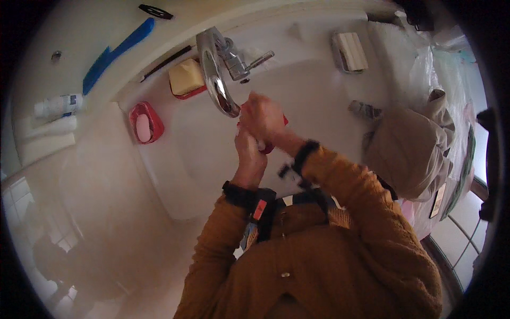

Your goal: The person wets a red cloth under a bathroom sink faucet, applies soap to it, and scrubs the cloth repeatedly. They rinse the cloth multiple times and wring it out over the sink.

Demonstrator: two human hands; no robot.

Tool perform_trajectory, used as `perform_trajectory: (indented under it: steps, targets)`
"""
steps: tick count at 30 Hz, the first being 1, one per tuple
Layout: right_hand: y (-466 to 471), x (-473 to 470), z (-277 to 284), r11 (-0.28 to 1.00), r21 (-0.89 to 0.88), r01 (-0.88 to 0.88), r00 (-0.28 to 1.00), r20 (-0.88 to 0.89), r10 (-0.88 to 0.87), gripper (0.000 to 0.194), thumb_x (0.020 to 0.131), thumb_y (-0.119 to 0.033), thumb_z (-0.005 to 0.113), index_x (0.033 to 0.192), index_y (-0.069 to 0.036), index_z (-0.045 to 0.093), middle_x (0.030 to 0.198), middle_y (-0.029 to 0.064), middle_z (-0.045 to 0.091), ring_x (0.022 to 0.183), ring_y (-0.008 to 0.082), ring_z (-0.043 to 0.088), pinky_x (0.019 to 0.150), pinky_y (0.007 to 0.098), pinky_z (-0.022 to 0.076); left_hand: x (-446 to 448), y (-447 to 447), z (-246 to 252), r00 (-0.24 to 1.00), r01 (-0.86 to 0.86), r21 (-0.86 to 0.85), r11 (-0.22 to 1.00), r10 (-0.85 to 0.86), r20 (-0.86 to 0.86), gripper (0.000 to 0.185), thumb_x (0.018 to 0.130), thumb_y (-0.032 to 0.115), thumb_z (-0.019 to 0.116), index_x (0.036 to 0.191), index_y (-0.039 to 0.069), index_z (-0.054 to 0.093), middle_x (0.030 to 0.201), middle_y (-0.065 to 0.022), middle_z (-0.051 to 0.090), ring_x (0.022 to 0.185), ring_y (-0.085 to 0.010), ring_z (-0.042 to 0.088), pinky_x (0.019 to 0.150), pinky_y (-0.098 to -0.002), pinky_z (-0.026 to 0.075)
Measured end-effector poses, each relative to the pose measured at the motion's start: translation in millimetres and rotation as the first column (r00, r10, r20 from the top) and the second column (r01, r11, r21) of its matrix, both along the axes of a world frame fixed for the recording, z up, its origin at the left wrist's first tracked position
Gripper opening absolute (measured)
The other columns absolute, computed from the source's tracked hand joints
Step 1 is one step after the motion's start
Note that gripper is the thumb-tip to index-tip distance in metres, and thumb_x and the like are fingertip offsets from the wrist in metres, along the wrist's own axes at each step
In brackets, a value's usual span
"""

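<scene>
Both of my hands meet over a white washbasin, beside the curved spout of a chrome faucet. My left hand comes up from below, its fingers mostly covered by my right hand, which is blurred. Between the hands is a red thing, showing at their edges; its kind is hard to tell. The faucet's lever handle points to the upper right. Whether water runs cannot be made out.
Left of the faucet, a red soap dish holds pink soap, and yellow soap sits on a red holder. A ridged white bar lies upper right. Brown cloth hangs at the right. A blue brush-like object is upper left.
</scene>
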State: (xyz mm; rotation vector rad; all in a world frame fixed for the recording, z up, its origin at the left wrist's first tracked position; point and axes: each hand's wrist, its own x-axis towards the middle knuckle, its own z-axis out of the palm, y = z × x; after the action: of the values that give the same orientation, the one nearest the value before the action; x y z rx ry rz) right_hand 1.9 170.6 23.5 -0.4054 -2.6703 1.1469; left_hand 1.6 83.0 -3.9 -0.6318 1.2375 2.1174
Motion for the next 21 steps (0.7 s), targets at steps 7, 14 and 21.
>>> perform_trajectory:
  steps: [7, 14, 21]
  targets:
    - [-18, 10, -21, 0.993, -0.115, -0.026, 0.973, -0.232, -0.002, 0.025, 0.071, -0.030, 0.066, 0.073, -0.006, 0.057, 0.076, 0.0115, 0.055, 0.072, 0.0326, 0.056, 0.060, 0.0417, 0.0456, -11, -16, -34, 0.972, 0.108, 0.340, 0.934, -0.027, -0.235, 0.031, 0.091, 0.039, 0.039, 0.096, 0.011, 0.051, 0.080, 0.0008, 0.048, 0.071, -0.0148, 0.049, 0.063, -0.0294, 0.043]
    - [-9, -5, -10, 0.990, 0.009, 0.140, 0.986, 0.094, -0.140, 0.025, 0.074, -0.028, 0.062, 0.067, -0.005, 0.056, 0.078, 0.0130, 0.055, 0.074, 0.0338, 0.056, 0.060, 0.0412, 0.0460, -10, -8, -9, 0.997, -0.024, 0.117, 0.993, 0.015, 0.080, 0.036, 0.091, 0.038, 0.041, 0.112, 0.010, 0.047, 0.102, -0.0031, 0.053, 0.099, -0.0195, 0.051, 0.084, -0.0351, 0.043]
    - [-6, -5, -3, 0.991, 0.102, -0.084, 0.996, -0.003, 0.085, 0.027, 0.070, -0.029, 0.064, 0.061, -0.004, 0.057, 0.077, 0.0116, 0.054, 0.073, 0.0307, 0.055, 0.056, 0.0397, 0.0448, -8, -4, 15, 0.987, -0.076, 0.021, 0.997, 0.073, 0.144, 0.036, 0.091, 0.042, 0.039, 0.100, 0.010, 0.050, 0.088, -0.0018, 0.054, 0.081, -0.0149, 0.053, 0.072, -0.0320, 0.045]
